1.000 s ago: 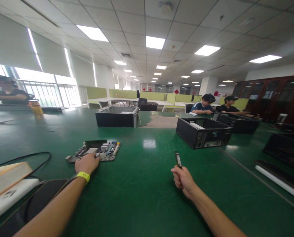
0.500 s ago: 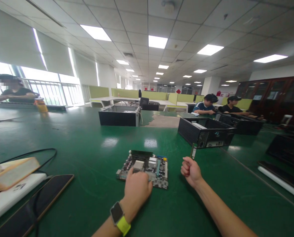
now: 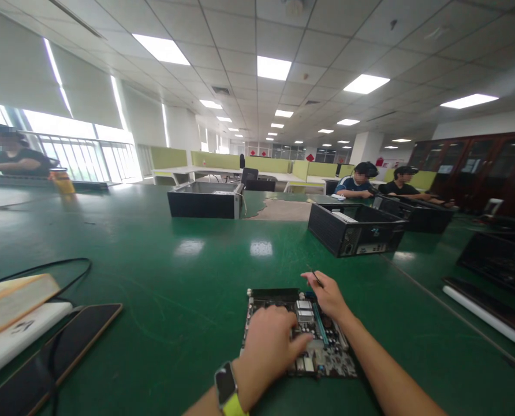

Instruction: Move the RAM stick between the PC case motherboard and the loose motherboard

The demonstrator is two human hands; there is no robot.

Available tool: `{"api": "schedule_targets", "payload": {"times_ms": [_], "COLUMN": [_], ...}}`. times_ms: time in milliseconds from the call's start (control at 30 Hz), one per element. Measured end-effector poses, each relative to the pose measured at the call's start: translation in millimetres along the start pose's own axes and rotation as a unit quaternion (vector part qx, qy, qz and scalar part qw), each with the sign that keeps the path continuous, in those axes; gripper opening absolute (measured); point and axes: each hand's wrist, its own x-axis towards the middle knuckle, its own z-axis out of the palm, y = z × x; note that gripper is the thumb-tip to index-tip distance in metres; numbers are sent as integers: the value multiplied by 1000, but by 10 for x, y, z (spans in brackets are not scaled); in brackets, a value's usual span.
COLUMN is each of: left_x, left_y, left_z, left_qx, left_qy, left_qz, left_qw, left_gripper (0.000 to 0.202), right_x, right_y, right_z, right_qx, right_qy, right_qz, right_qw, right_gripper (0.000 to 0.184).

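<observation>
A computer motherboard (image 3: 322, 352) lies flat on the green table (image 3: 188, 289) just in front of me. My left hand (image 3: 268, 352), with a watch on a yellow strap at the wrist, rests on the board's near left part, fingers curled down on it. My right hand (image 3: 327, 294) hovers over the board's far right corner and pinches a thin dark memory stick (image 3: 316, 277), seen almost edge-on. The stick sits above the board's long blue slot.
Open black computer cases (image 3: 355, 228) (image 3: 205, 202) stand farther back on the table. At my left lie a dark phone (image 3: 58, 352), a white device, a book and a black cable. A keyboard (image 3: 486, 312) lies at the right. Other people sit at the far edges.
My left hand has dragged the motherboard from the left to right in front of me. My right hand with the memory stick has dropped from upright in the air to over the board.
</observation>
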Motion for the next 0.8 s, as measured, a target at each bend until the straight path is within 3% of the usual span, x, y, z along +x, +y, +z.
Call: {"api": "schedule_targets", "payload": {"times_ms": [133,267,433,633,800], "left_x": [127,61,-14,-2,-1], "left_y": [-543,-868,-923,-956,-952], "left_z": [-205,-183,-69,-52,-81], "left_qx": [11,-19,-55,-123,-173], "left_qy": [86,75,29,41,24], "left_qz": [-35,-21,-11,-23,-19], "left_qw": [996,997,998,991,984], "left_gripper": [13,14,30,37,40], "right_x": [-22,-61,-90,-122,-136], "right_y": [-8,-75,-101,-18,27], "right_z": [43,51,42,27,28], "right_qx": [12,-7,-28,-45,-34], "right_qy": [-32,-65,-68,-95,-75], "right_qz": [-60,-73,-49,-19,-2], "right_qw": [998,995,996,994,997], "right_gripper": [32,30,30,31,30]}}
